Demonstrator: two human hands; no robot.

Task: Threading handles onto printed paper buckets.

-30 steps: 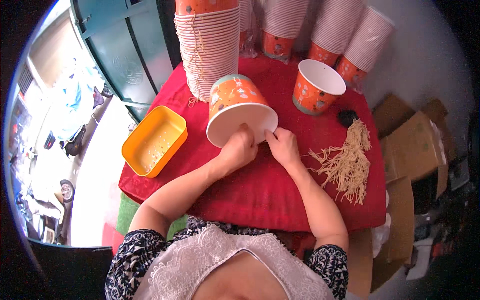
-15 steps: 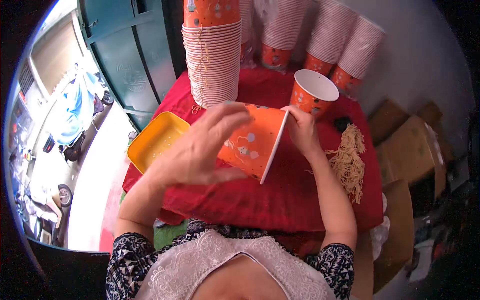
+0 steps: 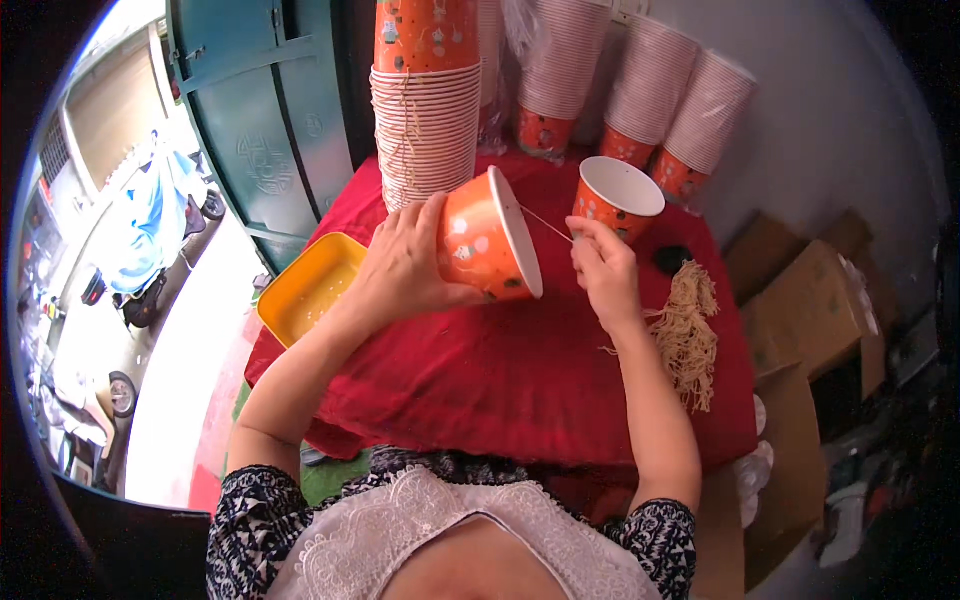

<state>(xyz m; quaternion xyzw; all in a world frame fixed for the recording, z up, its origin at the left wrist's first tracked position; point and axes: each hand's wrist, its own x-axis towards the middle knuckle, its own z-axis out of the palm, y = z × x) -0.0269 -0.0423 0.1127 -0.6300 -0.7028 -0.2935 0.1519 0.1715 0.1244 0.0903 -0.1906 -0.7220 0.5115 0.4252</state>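
Note:
My left hand grips an orange patterned paper cup by its outside near the base. The cup lies tilted on its side above the table, its white rim turned toward the right. A thin beige string runs taut from the cup's mouth to my right hand, whose fingertips pinch its end. Behind that hand stands another orange cup, upright with its white inside showing. Beside my right forearm lies a bundle of beige strings.
A tall stack of cups with strings hanging down it stands at the back left of the red-covered table. At left sits a yellow tray. Wrapped cup stacks line the wall; cardboard boxes are at right.
My right hand has left the cup's rim and drawn the string out to the right. My left hand, formerly spread beside the cup, now holds it and has shifted it left.

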